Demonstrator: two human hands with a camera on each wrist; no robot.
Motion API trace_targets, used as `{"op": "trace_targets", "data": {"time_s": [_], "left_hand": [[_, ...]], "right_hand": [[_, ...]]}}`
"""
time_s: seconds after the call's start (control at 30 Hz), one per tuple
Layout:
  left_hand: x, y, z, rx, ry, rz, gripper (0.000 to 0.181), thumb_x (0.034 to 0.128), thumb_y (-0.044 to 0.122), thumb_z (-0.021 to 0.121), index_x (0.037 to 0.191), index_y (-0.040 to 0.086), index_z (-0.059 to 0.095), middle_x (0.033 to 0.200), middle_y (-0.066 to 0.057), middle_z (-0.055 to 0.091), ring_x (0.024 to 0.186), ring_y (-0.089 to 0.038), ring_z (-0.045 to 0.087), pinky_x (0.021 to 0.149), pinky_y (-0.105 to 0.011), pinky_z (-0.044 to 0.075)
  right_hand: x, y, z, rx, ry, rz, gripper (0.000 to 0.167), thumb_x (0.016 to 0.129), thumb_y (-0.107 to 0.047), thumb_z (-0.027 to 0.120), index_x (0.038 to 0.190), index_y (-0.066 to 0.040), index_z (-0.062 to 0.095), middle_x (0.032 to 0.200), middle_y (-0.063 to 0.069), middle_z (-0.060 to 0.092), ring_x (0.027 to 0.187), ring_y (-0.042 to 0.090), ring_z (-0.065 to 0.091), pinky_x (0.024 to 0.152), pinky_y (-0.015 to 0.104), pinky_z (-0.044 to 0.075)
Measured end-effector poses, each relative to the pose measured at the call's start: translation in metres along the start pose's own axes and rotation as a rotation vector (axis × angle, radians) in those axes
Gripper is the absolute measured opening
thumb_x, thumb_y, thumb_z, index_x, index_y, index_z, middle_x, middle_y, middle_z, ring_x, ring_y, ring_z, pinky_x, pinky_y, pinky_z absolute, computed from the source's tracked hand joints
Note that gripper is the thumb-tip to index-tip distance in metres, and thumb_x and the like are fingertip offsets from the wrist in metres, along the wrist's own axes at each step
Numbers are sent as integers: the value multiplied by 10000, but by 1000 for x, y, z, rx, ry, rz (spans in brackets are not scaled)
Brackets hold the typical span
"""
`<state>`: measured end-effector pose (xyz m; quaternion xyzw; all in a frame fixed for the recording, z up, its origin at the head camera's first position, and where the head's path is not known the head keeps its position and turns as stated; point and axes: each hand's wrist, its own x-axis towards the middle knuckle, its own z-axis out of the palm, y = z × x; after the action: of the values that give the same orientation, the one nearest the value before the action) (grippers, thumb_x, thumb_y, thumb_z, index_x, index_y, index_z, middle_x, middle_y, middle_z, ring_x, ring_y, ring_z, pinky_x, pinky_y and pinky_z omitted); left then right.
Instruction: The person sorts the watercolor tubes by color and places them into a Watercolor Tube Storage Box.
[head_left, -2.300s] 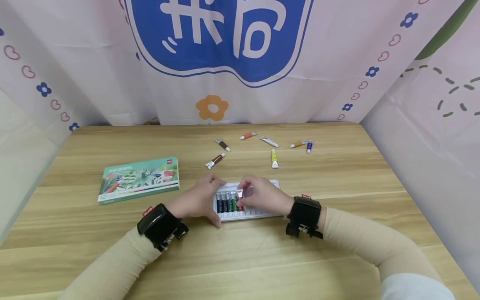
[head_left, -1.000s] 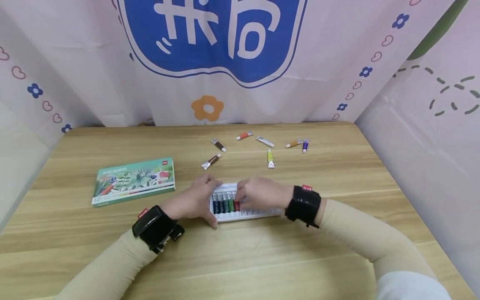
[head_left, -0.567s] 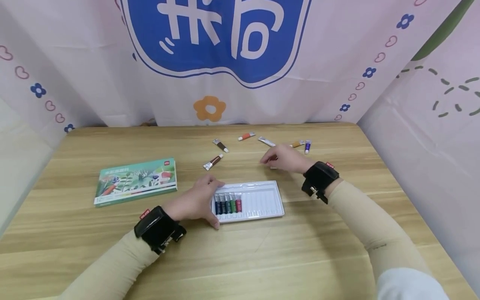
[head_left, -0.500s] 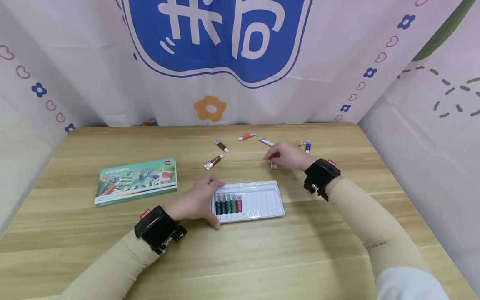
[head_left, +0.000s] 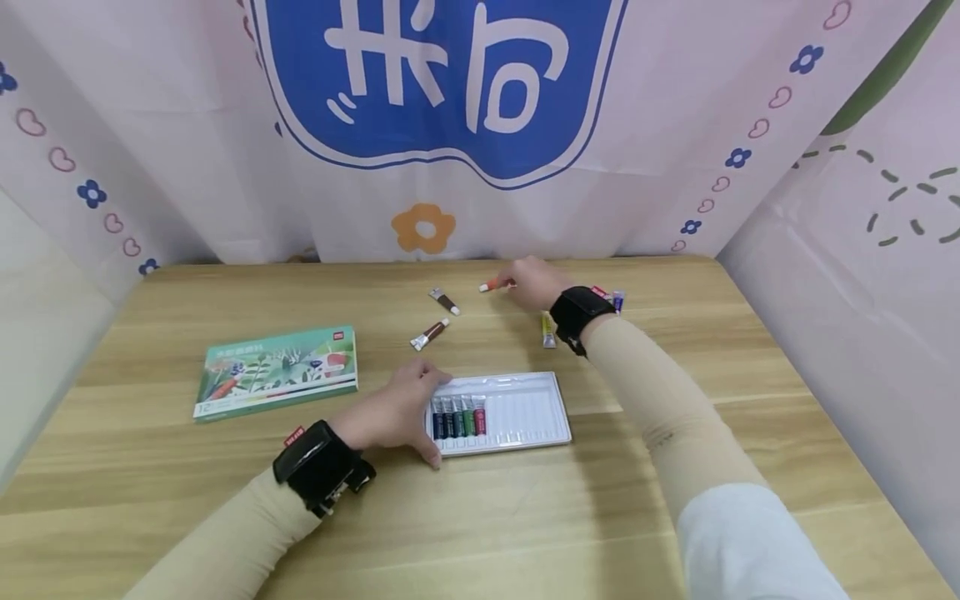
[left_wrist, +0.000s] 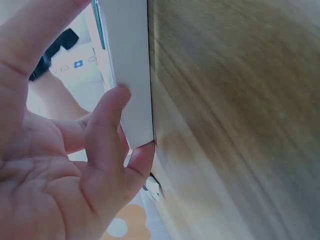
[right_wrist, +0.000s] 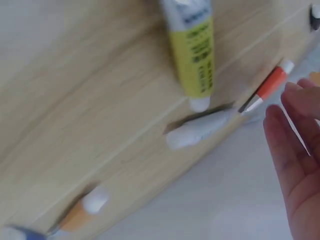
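Observation:
A white tray (head_left: 525, 417) holds a row of several small paint tubes at its left side, dark ones, a green and a red (head_left: 480, 421). My left hand (head_left: 397, 408) grips the tray's left end, thumb and fingers on its edges; in the left wrist view the fingers touch the white side wall (left_wrist: 132, 65). My right hand (head_left: 534, 283) is at the orange-red tube (head_left: 489, 286) near the back edge. The right wrist view shows the fingers (right_wrist: 280, 150) apart beside that tube (right_wrist: 272, 82), with a gap between.
Brown tubes (head_left: 445, 301) (head_left: 430, 334) lie behind the tray. A yellow tube (head_left: 548, 330) lies under the right wrist, a purple one (head_left: 618, 302) to its right. White (right_wrist: 200, 129) and ochre (right_wrist: 77, 215) tubes show in the right wrist view. A green box (head_left: 277, 372) lies at left.
My right hand left the tray for the yellow tube, then moved back and left to the orange-red one, leaving the yellow tube on the table. The left hand stays on the tray.

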<state>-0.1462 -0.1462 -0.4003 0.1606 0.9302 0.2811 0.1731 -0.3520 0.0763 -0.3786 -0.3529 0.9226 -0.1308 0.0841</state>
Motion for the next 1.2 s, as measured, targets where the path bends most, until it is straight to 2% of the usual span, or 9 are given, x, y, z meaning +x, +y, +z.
{"op": "trace_targets", "data": {"time_s": [0.13,0.27,0.4,0.53,0.6,0.77,0.97,1.1,1.2], "left_hand": [[2,3,5,-11,1,-8,1161,504,251,1037,1478,-33,473,1406,-212,430,1258,-363,434,1081,-529,443],[3,7,11,-19,-5,-8,1145,507,245,1038,1474,-23,486,1409,-202,435,1263,-354,437,1081,-514,448],[2,9,13,-14,-5,-8,1142,505,250,1039,1471,-20,493,1417,-206,433,1273,-358,435,1081,-513,452],[2,8,12,-12,-3,-13,1134,514,246,1038,1472,-16,492,1424,-211,424,1274,-354,432,1077,-519,456],[2,7,11,-8,-3,-13,1134,516,245,1037,1474,-15,489,1429,-216,419,1281,-359,426,1079,-524,453],[-2,5,7,-9,-4,-9,1123,531,248,1033,1476,-14,487,1443,-222,409,1292,-366,423,1081,-533,451],[-4,3,4,-21,-5,-29,1130,535,251,1032,1484,-13,478,1463,-225,400,1318,-378,413,1093,-542,438],[-3,2,3,-20,-4,-33,1155,520,263,1031,1489,-20,469,1467,-234,401,1332,-394,411,1102,-551,425],[-2,0,1,-16,-2,-36,1161,513,261,1032,1487,-24,469,1462,-233,405,1324,-388,418,1105,-545,424]], "right_hand": [[12,3,8,-51,29,30,310,929,64,624,1151,-76,788,1182,96,733,1150,277,647,1021,381,502],[14,11,15,-75,23,39,291,904,70,647,1117,-63,793,1137,92,738,1096,260,654,1001,370,507],[13,18,21,-64,27,-5,210,898,31,695,1046,-66,807,1066,69,747,1022,235,657,944,362,526],[11,15,22,-84,42,-47,152,863,10,718,975,-61,793,995,56,724,939,225,633,876,364,524],[8,11,21,-81,43,-32,144,850,2,714,958,-69,778,966,44,698,901,213,608,833,358,515],[-1,3,24,-46,76,-48,125,859,-26,708,958,-82,760,939,13,691,861,186,607,794,344,519],[-19,-6,27,-18,112,-163,246,866,17,709,1099,-34,767,1076,81,742,996,226,679,913,363,554],[-41,-20,23,26,94,-159,358,867,40,712,1216,-34,735,1182,123,720,1072,262,663,953,381,545],[-61,-34,20,136,47,-143,419,872,65,696,1280,-32,700,1169,127,716,1026,240,657,891,350,564]]}}
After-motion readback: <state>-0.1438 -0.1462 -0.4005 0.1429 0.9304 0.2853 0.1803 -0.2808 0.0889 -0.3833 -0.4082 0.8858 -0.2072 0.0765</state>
